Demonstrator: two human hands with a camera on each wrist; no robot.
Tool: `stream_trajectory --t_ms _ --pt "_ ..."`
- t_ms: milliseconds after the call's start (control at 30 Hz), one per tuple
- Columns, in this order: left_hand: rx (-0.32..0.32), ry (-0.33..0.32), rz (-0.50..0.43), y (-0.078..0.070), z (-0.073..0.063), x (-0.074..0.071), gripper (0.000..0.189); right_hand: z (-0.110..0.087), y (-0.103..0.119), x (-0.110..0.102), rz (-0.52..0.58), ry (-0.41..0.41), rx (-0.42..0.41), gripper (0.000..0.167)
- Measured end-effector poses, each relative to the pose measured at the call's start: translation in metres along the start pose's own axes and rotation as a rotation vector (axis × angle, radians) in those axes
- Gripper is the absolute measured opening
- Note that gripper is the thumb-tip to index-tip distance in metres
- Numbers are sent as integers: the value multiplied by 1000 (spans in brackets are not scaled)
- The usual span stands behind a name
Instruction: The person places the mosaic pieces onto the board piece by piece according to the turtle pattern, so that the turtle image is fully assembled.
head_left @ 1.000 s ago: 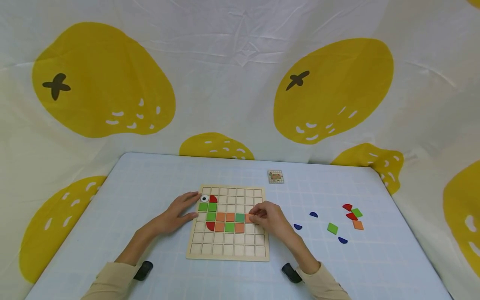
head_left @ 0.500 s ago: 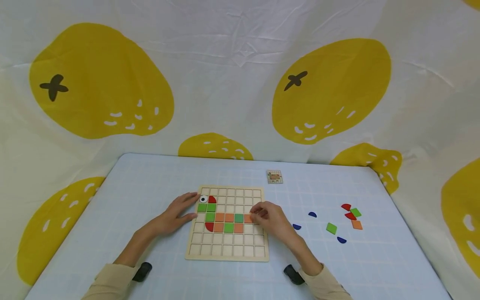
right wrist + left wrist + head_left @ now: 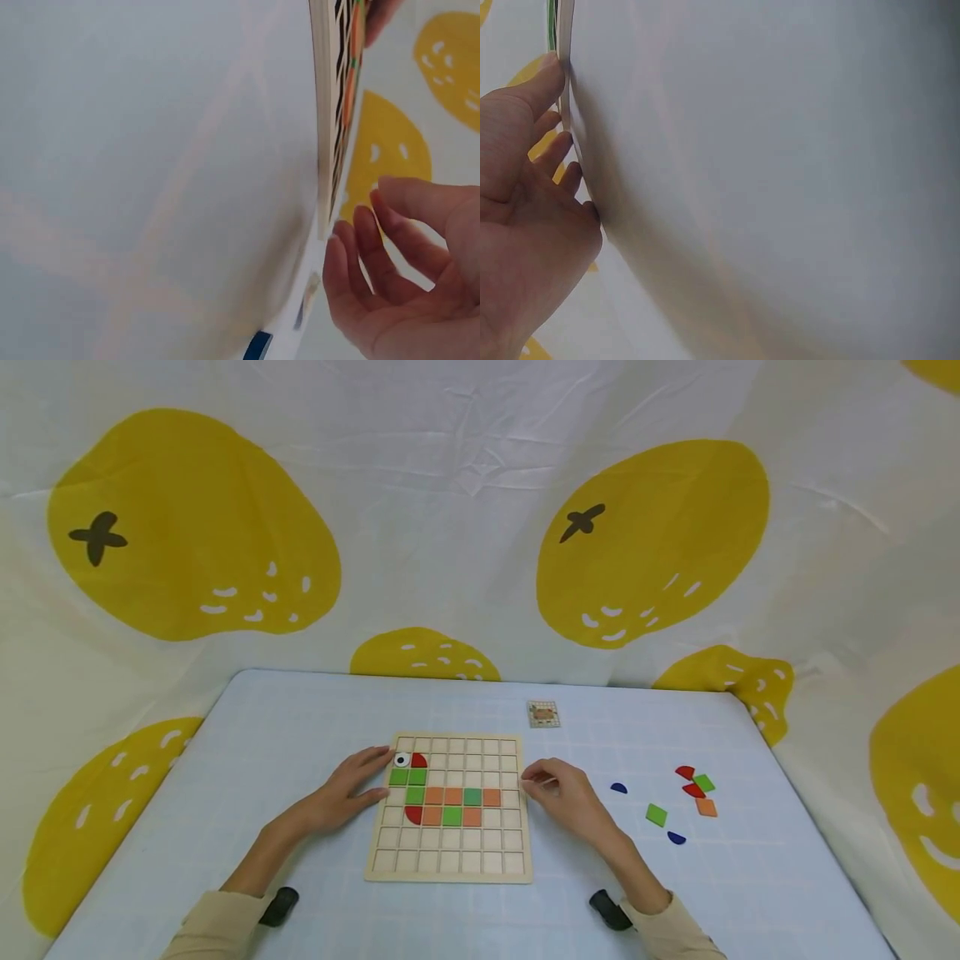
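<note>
A wooden grid board (image 3: 448, 878) lies on the table in the head view. In its cells sit a round eye piece (image 3: 402, 760), red quarter-round pieces (image 3: 419, 761) and several green and orange square tiles; the rightmost orange tile (image 3: 491, 797) lies in its cell. My left hand (image 3: 341, 793) rests at the board's left edge, fingers extended; the left wrist view shows its thumb and fingertips along that edge. Just off the right edge is my right hand (image 3: 570, 800), loosely curled. Nothing shows between its fingers (image 3: 364, 225) in the right wrist view.
To the right lie blue half-round pieces (image 3: 618, 787), one of them (image 3: 257, 346) seen by the right hand, plus green tiles (image 3: 656, 814), red quarter-round pieces (image 3: 693, 791) and an orange tile (image 3: 707, 807). A small picture card (image 3: 543, 714) lies behind the board.
My right hand has let go of the rightmost orange tile and moved right, off the board, now covering one blue piece in the head view. My left hand has stayed at the edge.
</note>
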State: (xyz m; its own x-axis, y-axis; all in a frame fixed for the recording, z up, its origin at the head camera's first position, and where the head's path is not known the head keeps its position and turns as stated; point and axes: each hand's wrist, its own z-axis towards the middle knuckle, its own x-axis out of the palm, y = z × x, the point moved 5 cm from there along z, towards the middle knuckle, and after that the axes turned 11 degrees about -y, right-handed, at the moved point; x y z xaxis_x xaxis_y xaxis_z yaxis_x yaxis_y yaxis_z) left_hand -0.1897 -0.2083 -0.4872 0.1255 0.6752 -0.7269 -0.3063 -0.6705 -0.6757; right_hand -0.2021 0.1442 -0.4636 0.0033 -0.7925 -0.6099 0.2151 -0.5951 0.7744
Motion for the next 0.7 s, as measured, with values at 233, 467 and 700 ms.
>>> stream_trajectory --t_ms 233,467,700 --pt "3 -1 -2 1 -1 0 64 -5 -15 -20 -58 -59 -4 11" --pt "14 -10 -7 3 -1 0 64 -12 -31 -41 -106 -107 25 14" --pt "23 -12 -10 4 0 2 64 -18 -46 -66 -134 -139 55 16"
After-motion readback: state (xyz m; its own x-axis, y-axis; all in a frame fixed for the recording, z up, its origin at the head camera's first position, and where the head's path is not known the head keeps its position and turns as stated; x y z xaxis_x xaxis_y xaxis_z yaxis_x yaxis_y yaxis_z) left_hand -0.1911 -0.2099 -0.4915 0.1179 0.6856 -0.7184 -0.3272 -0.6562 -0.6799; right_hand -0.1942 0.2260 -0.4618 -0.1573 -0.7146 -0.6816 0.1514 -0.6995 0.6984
